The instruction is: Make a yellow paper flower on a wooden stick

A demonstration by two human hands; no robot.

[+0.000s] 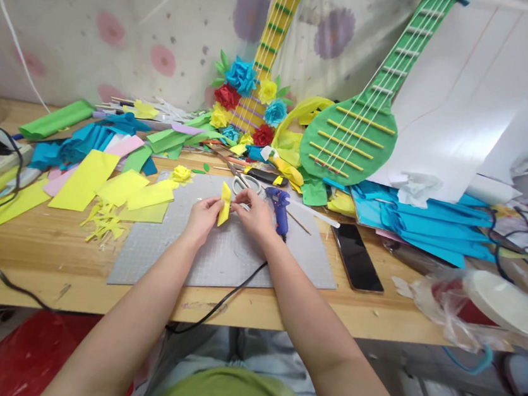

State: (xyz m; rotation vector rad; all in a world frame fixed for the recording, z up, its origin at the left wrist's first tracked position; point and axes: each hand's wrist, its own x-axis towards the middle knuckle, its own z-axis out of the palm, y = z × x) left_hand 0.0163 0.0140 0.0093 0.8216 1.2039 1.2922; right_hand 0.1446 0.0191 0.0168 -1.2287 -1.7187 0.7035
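Observation:
My left hand (204,218) pinches a folded piece of yellow paper (224,205) above the grey cutting mat (156,262). My right hand (253,213) is at the paper's right side, fingers closed together; whether they grip the paper or something small is hard to make out. Just behind the hands lie scissors (243,183) with pale handles. A blue glue gun (279,211) rests to the right of my right hand, its black cord running over the mat. A finished yellow paper flower (181,174) sits at the mat's back left.
Yellow paper sheets (83,180) and scraps (103,221) lie left of the mat. A phone (357,257) and blue crepe paper (427,223) are to the right. Behind stand a green paper guitar (353,141) and a yellow one (271,40) with paper flowers. A box cutter (266,176) lies near the scissors.

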